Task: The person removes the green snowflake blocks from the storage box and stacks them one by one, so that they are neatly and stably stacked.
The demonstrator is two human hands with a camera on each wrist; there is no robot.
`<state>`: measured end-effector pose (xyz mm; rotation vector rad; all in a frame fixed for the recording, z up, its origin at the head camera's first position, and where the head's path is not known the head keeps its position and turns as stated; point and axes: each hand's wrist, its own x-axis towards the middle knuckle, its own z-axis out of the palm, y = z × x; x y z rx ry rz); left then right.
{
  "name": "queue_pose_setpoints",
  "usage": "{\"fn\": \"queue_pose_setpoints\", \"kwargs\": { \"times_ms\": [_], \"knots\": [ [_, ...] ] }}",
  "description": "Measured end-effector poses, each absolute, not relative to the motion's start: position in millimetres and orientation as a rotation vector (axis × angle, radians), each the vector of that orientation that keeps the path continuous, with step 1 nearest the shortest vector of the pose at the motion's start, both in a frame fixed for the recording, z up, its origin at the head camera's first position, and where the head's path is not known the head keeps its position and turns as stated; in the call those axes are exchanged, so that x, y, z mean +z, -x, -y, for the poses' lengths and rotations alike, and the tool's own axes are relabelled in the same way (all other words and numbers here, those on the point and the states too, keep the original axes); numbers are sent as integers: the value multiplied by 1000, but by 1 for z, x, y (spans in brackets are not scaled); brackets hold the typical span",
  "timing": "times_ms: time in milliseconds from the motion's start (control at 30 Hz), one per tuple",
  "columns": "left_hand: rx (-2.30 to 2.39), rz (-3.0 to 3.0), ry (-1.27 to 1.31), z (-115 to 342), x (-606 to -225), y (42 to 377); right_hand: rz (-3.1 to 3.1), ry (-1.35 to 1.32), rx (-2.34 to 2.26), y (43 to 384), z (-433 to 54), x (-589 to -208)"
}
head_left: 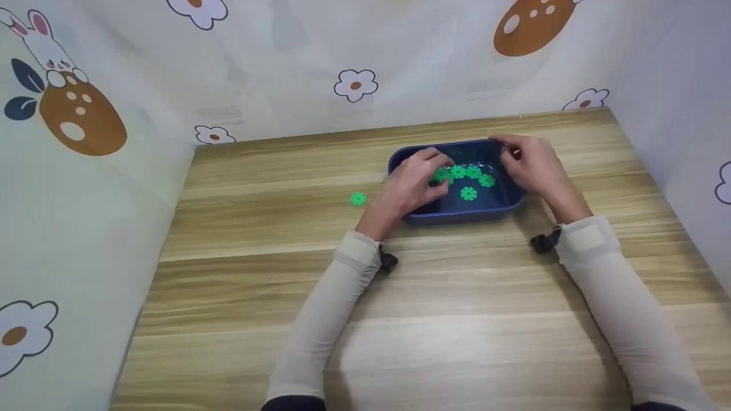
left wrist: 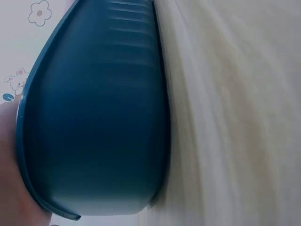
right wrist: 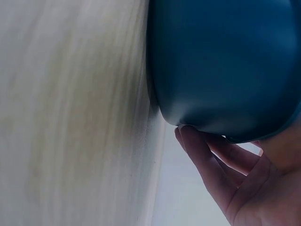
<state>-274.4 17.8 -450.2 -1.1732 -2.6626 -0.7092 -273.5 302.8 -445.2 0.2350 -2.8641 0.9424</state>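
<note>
A dark blue plastic basin stands on the wooden table, with several green snowflake discs on its floor. My left hand reaches over the basin's left side. Its thumb and fingers are spread apart around a cluster of discs, and the fingertips are partly hidden. My right hand grips the right end of the basin, thumb at the inner side. In the right wrist view, the fingers lie against the basin's outer wall. The left wrist view shows mostly the basin's outer wall.
One loose green disc lies on the table, left of the basin and near my left wrist. A patterned wall sheet borders the table at the back and both sides.
</note>
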Motion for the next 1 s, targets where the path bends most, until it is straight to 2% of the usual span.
{"fn": "queue_pose_setpoints", "kwargs": {
  "times_ms": [467, 1000],
  "knots": [
    [-777, 2421, 1111, -7, -447, 267, 2877, -234, 923, 272, -301, -445],
    [-845, 2292, 1056, 33, -441, 260, 2886, -228, 909, 273, -302, -445]
  ]
}}
